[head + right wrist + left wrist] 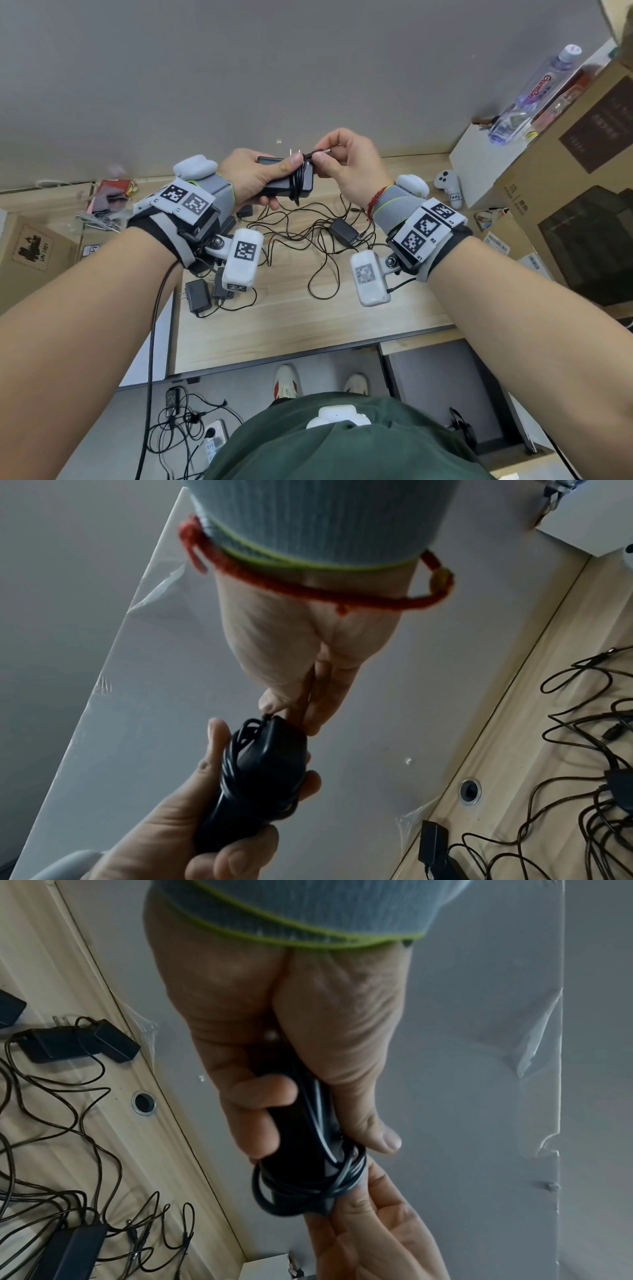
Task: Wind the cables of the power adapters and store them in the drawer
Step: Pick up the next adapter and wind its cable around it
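Observation:
My left hand (260, 174) grips a black power adapter (274, 183) held above the desk, thumb pressed on the cable coils (298, 181) wound around its right end. My right hand (342, 161) pinches the cable's plug end (320, 151) just beside that thumb. The left wrist view shows the adapter (294, 1150) with loops of cable (308, 1188) around it. In the right wrist view the fingertips (274, 702) pinch the cable at the adapter's (263, 772) top. Other black adapters (343, 231) (198, 294) lie on the wooden desk (308, 325) amid tangled cables (308, 236).
Cardboard boxes (582, 171) and a white box (486, 164) stand at the right, with a water bottle (534, 96) on top and a white controller (448, 186) nearby. A grey wall (239, 68) rises behind the desk. A power strip (214, 437) and cables lie on the floor.

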`<state>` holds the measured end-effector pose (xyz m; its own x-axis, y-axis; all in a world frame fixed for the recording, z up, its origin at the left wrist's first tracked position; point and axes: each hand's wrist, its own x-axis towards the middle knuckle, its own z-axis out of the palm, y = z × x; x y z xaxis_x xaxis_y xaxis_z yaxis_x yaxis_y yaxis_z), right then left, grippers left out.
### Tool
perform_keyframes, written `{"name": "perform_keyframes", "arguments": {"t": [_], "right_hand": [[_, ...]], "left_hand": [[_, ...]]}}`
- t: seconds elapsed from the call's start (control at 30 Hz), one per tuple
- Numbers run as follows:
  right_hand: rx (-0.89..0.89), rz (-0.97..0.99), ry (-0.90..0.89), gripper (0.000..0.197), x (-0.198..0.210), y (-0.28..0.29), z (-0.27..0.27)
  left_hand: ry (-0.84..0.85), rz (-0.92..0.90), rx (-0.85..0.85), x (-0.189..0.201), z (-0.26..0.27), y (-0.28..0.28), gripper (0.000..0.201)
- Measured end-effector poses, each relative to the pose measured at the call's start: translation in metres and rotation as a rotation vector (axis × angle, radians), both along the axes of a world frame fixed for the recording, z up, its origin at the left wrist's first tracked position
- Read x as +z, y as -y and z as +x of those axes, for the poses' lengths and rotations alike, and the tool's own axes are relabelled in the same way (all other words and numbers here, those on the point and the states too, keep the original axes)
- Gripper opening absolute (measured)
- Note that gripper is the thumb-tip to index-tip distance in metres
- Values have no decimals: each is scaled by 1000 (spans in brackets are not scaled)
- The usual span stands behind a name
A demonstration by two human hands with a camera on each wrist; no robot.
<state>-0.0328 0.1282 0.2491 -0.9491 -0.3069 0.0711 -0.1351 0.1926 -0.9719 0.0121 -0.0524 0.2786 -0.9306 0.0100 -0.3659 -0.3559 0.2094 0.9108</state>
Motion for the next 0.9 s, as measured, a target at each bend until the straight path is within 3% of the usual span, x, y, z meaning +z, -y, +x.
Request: {"name": "perform_keyframes", "arguments": {"t": [0.13, 0.3, 0.47, 0.63, 0.9], "right_hand": [[-32, -16, 2, 7, 2, -3, 2], [-74, -12, -13, 13, 3, -4, 8], [-113, 34, -66, 8, 4, -3, 11], [-101, 68, -77, 7, 4, -3, 11], [107, 143, 198, 12, -2, -5, 4]], "left_hand": [[-20, -53, -50, -4, 1, 0, 66], [-17, -165, -159, -6, 3, -2, 78], [-25, -222, -230, 3, 7, -9, 47], [-28, -244, -270, 11, 13, -12, 37], [-112, -196, -227, 10, 10, -7, 32]]}}
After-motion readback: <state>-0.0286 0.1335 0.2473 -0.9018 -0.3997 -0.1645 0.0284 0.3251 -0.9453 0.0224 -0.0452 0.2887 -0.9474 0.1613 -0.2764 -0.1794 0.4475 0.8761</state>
